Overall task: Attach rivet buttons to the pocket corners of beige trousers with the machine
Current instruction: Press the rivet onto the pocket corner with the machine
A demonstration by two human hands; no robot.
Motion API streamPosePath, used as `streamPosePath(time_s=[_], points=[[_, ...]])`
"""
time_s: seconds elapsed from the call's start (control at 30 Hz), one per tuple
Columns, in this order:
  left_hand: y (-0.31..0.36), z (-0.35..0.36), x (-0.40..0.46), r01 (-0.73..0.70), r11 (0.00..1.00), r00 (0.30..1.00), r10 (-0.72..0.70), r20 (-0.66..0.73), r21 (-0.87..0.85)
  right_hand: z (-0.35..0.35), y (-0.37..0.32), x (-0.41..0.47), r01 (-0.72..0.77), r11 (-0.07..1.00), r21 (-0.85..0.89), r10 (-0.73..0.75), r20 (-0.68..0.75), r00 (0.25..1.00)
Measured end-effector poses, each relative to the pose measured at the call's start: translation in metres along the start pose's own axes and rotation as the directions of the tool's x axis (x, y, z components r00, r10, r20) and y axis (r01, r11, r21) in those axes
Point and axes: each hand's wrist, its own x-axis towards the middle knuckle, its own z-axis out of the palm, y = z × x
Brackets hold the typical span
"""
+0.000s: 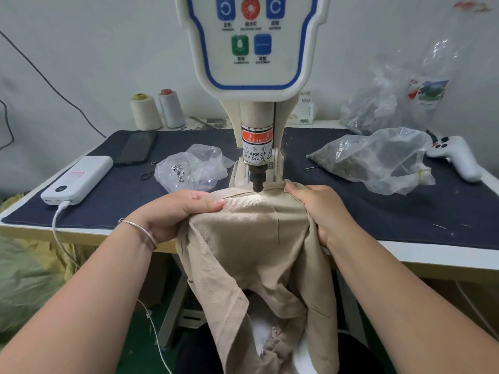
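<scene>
The beige trousers [251, 238] lie draped over the table's front edge, their upper part pulled flat under the rivet machine [256, 109]. The machine's dark punch tip [256, 184] sits just above the fabric near a pocket seam. My left hand [175, 211], with a silver bangle on the wrist, grips the cloth left of the punch, thumb on top. My right hand [321, 209] grips the cloth on the right, fingers curled over the fold. A clear bag of silver rivet buttons [186, 171] lies left of the machine.
A dark blue mat [405, 211] covers the table. On the left are a white power bank [78, 179], a black phone [136, 151], small scissors [148, 174] and two thread cones [155, 112]. On the right lie plastic bags of small parts [372, 160] and a white handheld device [456, 157].
</scene>
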Motion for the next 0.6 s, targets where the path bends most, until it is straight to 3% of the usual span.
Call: streamPosePath(time_s=[0.2, 0.3, 0.6], points=[[-0.012, 0.014, 0.006, -0.121, 0.971, 0.989, 0.1, -0.106, -0.206, 0.0, -0.001, -0.003, 0.0, 1.0, -0.003, 0.0, 0.003, 1.0], [-0.013, 0.019, 0.007, -0.126, 0.973, 0.978, 0.089, -0.189, -0.195, 0.0, -0.001, -0.004, 0.001, 1.0, -0.027, -0.001, 0.013, 1.0], [-0.009, 0.023, 0.0, -0.046, 0.983, 0.97, 0.001, -0.244, -0.18, 0.007, -0.001, -0.007, 0.05, 0.997, -0.063, -0.047, 0.05, 0.998]])
